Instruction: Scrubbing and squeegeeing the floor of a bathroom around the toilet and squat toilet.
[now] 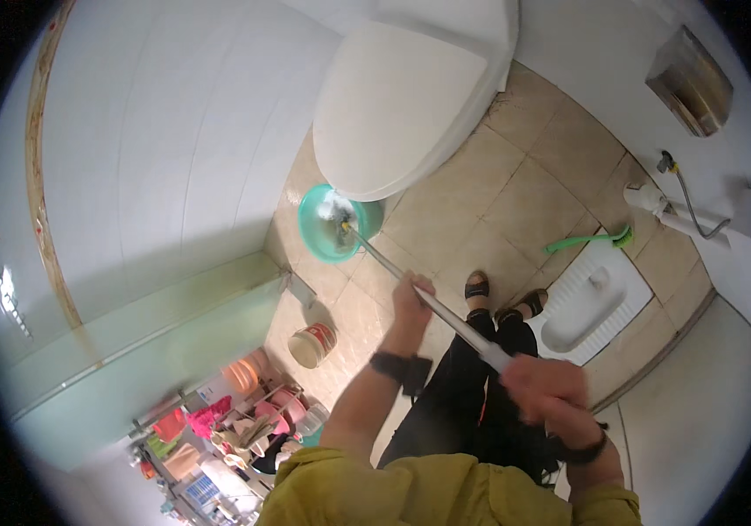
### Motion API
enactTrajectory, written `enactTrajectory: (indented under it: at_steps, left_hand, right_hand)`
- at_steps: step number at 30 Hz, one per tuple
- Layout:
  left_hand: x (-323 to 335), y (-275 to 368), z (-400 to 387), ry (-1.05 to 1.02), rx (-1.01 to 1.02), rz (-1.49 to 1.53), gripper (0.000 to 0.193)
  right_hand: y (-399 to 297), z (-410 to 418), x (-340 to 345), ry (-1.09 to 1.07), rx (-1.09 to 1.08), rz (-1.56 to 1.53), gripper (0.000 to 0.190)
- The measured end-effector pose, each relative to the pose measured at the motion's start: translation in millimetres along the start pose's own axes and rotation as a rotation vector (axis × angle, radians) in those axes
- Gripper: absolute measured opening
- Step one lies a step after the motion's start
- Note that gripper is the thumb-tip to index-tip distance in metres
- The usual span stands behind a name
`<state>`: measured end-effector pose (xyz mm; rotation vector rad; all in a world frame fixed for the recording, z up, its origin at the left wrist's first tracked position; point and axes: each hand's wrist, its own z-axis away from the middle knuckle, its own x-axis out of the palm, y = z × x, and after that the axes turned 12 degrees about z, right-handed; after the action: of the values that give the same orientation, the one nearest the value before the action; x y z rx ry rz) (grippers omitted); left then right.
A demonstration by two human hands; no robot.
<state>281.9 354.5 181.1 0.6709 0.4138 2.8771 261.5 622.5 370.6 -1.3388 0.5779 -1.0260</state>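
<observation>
Both my hands grip one long pale pole [452,320] that slants down and away from me. My left hand [413,299] is closed around its middle, and my right hand [543,388], slightly blurred, holds the upper end close to my body. The pole's far end, with a yellow fitting, reaches into a turquoise plastic basin [310,227] on the tiled floor. Water and something whitish show inside the basin; the head at the pole's end cannot be made out. Part of the basin's rim lies hidden under the edge of a large white toilet lid or fixture [402,105].
A green scrub brush [572,242] lies by the white squat toilet [635,289] at my right. A bucket [312,346] stands on the floor at left, near a glass partition [172,342]. A crowded rack [237,421] is at lower left; a pipe [642,197] is near the right wall.
</observation>
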Motion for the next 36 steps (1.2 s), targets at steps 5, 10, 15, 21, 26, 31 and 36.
enactTrajectory:
  at_steps: [5,10,15,21,26,31,36]
  left_hand:
    - [56.4,-69.6,116.6,-0.163,-0.276,-0.135,0.022]
    - [82.4,-127.5,177.4,-0.137,-0.584,-0.140,0.018]
    - [81.4,-199.6,176.4,-0.096,-0.820,-0.229,0.014]
    - [120.3,-286.9,125.0,-0.182,-0.809,-0.486,0.016]
    - [158.3,-340.0,62.1,-0.279,-0.628,-0.796,0.019]
    - [210.5,-359.4,-1.1,-0.276,-0.540,-0.864,0.013]
    - [242.6,-369.8,-6.7,-0.381,-0.659,-0.988,0.016]
  right_hand:
    - [-32.4,91.1,-67.7,0.590,-0.223,-0.434,0.036]
    - [-68.0,193.4,-114.9,0.894,-0.200,-0.529,0.043]
    - [-77.2,244.6,-131.9,0.798,-0.341,-0.445,0.035]
    - [-53.3,265.4,-112.4,1.273,-0.294,-0.320,0.030]
    - [-18.9,210.1,-126.4,1.567,-0.297,-0.480,0.035]
    - [12.9,149.9,-173.9,1.503,-0.433,-0.504,0.036]
    - [1.3,148.9,-214.1,1.526,-0.541,-0.495,0.033]
